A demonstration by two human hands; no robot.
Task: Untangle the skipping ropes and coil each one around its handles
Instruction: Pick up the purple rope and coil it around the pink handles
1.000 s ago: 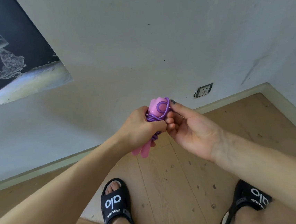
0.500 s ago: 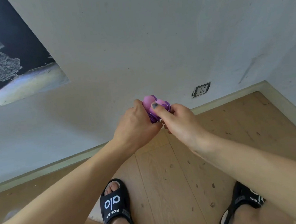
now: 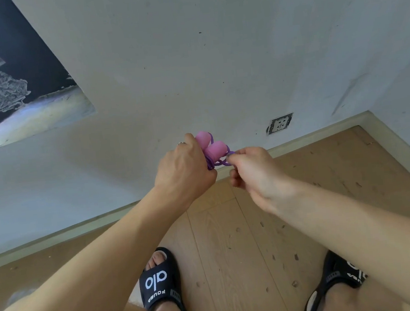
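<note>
Two pink handles point(image 3: 212, 147) of one skipping rope lie side by side, held up in front of the wall. My left hand point(image 3: 183, 167) grips them from the left, and only their rounded tops show above its fingers. The purple rope point(image 3: 220, 160) is coiled around the handles below those tops. My right hand point(image 3: 253, 173) pinches a short loop of that rope just right of the handles. No other skipping rope is in view.
A white wall point(image 3: 215, 66) with a socket point(image 3: 279, 123) stands ahead, a skirting board at its foot. Wooden floor point(image 3: 233, 253) lies below, with my feet in black slides point(image 3: 161, 282). A dark window opening point(image 3: 4, 82) is at the upper left.
Both hands have risen a little and the handles have tipped so their tops show. My right hand moved off the handles to their right side and now pulls a rope loop outward.
</note>
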